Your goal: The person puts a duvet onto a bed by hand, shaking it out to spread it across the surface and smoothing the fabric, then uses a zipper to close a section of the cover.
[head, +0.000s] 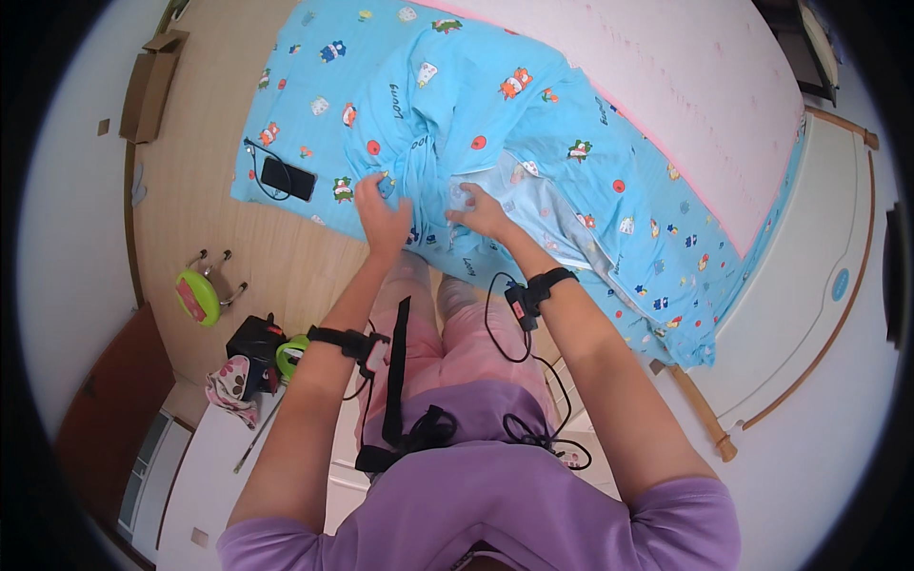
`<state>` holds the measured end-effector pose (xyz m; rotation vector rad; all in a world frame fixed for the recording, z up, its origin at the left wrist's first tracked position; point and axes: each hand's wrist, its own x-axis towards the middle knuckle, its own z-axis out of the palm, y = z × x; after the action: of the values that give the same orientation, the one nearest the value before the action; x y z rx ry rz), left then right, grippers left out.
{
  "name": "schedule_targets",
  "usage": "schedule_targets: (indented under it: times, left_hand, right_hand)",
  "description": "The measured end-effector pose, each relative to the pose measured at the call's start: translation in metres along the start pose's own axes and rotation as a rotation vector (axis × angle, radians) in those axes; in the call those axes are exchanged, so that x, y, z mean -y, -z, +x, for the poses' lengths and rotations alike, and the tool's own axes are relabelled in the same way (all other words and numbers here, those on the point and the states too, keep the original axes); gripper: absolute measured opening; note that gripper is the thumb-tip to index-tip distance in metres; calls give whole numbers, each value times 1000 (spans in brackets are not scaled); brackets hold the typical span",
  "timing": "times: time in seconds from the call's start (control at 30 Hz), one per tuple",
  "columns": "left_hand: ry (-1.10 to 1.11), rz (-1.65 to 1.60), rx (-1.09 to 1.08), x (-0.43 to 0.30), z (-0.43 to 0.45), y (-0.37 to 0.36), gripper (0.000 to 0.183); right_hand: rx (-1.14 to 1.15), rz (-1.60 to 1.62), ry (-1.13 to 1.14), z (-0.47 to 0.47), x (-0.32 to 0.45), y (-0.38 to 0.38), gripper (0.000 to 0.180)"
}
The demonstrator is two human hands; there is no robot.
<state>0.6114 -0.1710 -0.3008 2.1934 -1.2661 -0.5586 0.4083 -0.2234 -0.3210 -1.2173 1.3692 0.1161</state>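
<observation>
A light-blue duvet cover [457, 93] printed with cartoon animals lies bunched on the bed before me. Its opening is folded back on the right, showing the paler inner side of the fabric [546, 214] and a white edge. My left hand [385, 218], slightly blurred, hovers over or touches the gathered folds, thumb and fingers apart. Close by on the right, my right hand [482, 213] is at the edge of the opening with its fingers curved and spread. No cloth shows pinched in either hand. Both forearms wear black straps with small cabled devices.
A black smartphone [288, 178] with a cable lies on the bed's left corner. Beyond is a pink-edged pale mat [700, 93]; the white headboard [792, 271] stands right. On the left are a green stool [198, 297], a black bag [255, 338] and a cardboard box [151, 93].
</observation>
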Motion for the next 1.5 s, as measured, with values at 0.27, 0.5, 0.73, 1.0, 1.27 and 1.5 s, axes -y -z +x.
schedule_targets:
  times: [0.27, 0.5, 0.73, 1.0, 1.27, 1.5]
  left_hand:
    - [-147, 110, 821, 23, 25, -32, 56]
    - [-50, -169, 1153, -10, -24, -26, 28]
    - [-222, 159, 166, -15, 78, -32, 68]
    - [-25, 531, 279, -12, 124, -77, 92]
    - [-198, 200, 505, 25, 166, -51, 68]
    - [-563, 250, 21, 40, 168, -29, 64]
  right_hand:
    - [35, 756, -286, 0, 44, -26, 72]
    - [-228, 986, -323, 12, 4, -4, 52]
    - [-376, 928, -332, 14, -9, -4, 45]
    - [-288, 902, -341, 10, -8, -7, 34]
    - [-346, 1010, -249, -1, -4, -10, 34]
    - [-422, 975, -180, -2, -5, -13, 34]
